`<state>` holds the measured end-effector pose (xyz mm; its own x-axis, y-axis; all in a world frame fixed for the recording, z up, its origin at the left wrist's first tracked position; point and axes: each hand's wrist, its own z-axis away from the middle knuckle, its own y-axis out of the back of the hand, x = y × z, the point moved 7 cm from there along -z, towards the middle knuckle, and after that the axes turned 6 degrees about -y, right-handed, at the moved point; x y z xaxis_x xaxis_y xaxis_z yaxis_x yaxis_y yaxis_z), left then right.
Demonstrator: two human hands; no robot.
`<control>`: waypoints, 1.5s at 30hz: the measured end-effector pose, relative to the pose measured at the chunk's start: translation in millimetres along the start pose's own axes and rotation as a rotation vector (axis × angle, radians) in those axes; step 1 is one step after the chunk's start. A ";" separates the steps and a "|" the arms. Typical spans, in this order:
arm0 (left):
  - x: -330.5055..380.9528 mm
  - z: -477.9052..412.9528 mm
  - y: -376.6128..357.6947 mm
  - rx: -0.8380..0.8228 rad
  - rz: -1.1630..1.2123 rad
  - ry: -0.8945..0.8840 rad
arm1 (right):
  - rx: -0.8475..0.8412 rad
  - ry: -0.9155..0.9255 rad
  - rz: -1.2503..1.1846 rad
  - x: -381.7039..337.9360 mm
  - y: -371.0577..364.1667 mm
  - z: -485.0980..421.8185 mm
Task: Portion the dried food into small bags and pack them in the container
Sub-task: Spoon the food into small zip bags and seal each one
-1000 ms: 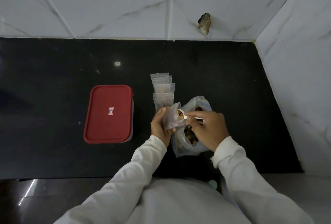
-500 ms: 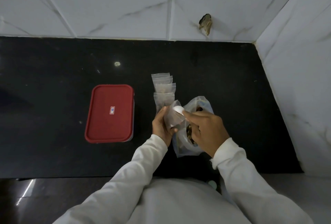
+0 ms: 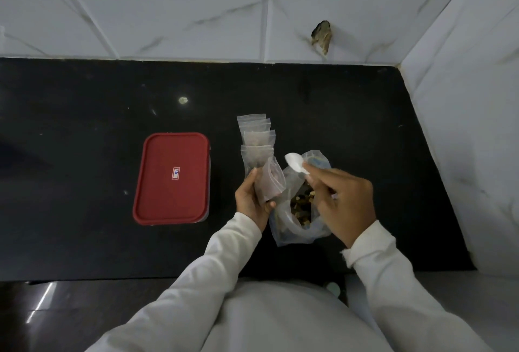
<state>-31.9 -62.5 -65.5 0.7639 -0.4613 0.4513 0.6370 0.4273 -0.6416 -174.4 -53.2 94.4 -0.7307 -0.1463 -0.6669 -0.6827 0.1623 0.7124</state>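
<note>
My left hand [image 3: 251,200] grips a small clear zip bag [image 3: 271,181] with brownish dried food in it, held upright. My right hand [image 3: 344,200] pinches a white plastic spoon [image 3: 295,163], its bowl raised and empty, just right of the small bag's mouth. Below both hands lies a large open plastic bag [image 3: 295,228] of brown dried food pieces [image 3: 302,205]. A row of several small filled bags [image 3: 257,140] lies on the counter beyond my left hand. A container with a red lid [image 3: 172,178], closed, sits to the left.
The black counter [image 3: 84,115] meets white marble-tiled walls at the back and on the right [image 3: 463,126]. A chipped hole [image 3: 321,36] marks the back wall. The counter's front edge runs just under my sleeves.
The spoon was at the small bag's mouth with food; now it has lifted out to the right, empty. My left hand still holds the small bag.
</note>
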 end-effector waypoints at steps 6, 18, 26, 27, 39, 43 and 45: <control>0.9 7.4 3.7 0.013 0.043 0.014 | -0.012 -0.238 0.012 64.2 5.8 13.6; -18.8 21.6 18.5 0.120 0.039 0.002 | -0.184 -0.217 0.005 88.6 -48.5 43.4; -20.8 16.6 9.6 0.134 0.043 -0.042 | -0.246 -0.316 -0.101 75.9 -68.9 42.1; -20.8 15.6 10.0 0.142 0.038 -0.044 | -0.255 -0.307 -0.094 73.2 -71.1 43.2; -15.7 11.3 12.1 0.097 0.076 -0.110 | -0.364 -1.083 -0.631 104.2 -76.2 55.4; -11.7 11.0 12.4 0.093 0.067 -0.099 | -0.322 -1.139 -0.779 110.8 -61.5 59.4; -8.7 10.5 12.7 0.092 0.059 -0.095 | -0.304 -1.157 -0.802 115.8 -54.1 62.3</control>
<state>-29.4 -44.9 -71.0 0.8037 -0.3593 0.4743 0.5944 0.5226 -0.6112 -221.8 -18.2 -35.0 0.1567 0.7865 -0.5974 -0.9826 0.1854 -0.0136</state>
